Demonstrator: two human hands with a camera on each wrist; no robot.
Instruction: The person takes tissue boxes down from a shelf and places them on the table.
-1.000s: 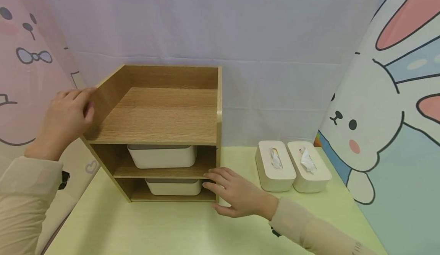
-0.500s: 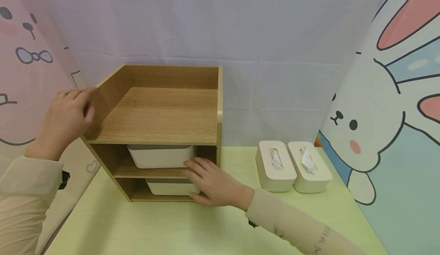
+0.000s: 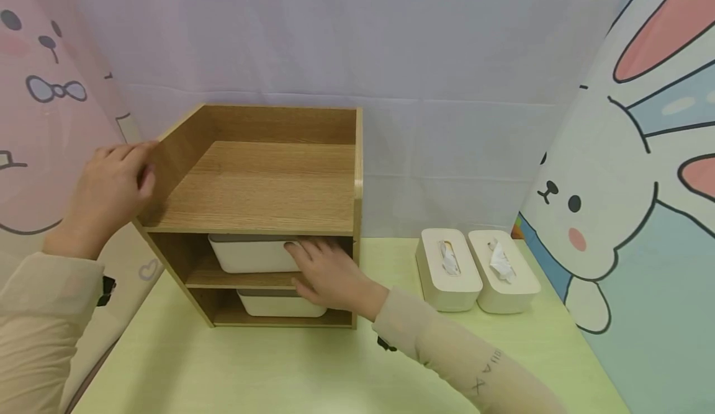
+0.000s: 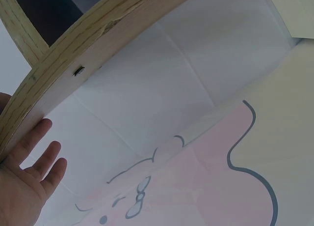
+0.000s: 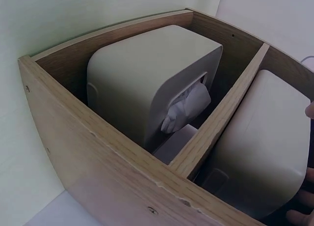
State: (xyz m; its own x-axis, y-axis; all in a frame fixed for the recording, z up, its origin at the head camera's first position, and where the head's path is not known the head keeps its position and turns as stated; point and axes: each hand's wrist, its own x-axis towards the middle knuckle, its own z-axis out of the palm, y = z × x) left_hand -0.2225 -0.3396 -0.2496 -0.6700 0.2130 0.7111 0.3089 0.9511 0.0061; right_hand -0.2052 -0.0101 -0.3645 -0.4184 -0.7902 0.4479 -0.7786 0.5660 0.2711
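Observation:
A wooden desk shelf [image 3: 251,187] with an open top tray and two lower compartments stands on the table. My left hand [image 3: 114,197] holds its left side panel, with several fingers [image 4: 37,137] on the outer face in the left wrist view. In the upper compartment sits a white box [image 3: 251,257] shaped like the tissue boxes. My right hand [image 3: 335,274] reaches to this box's right part, fingertips at its front and top edge, thumb apart below. Part of that contact is hidden. A white tissue box [image 5: 152,73] lies in the lower compartment, its tissue showing in the right wrist view.
Two white tissue boxes, the left one [image 3: 449,277] and the right one [image 3: 503,271], stand on the pale green table [image 3: 268,370] right of the shelf. A pale curtain [image 3: 447,48] hangs behind, and cartoon-printed panels flank both sides.
My right hand has moved left and upward from the shelf's right edge to the box in the upper compartment. My left hand has stayed on the side panel.

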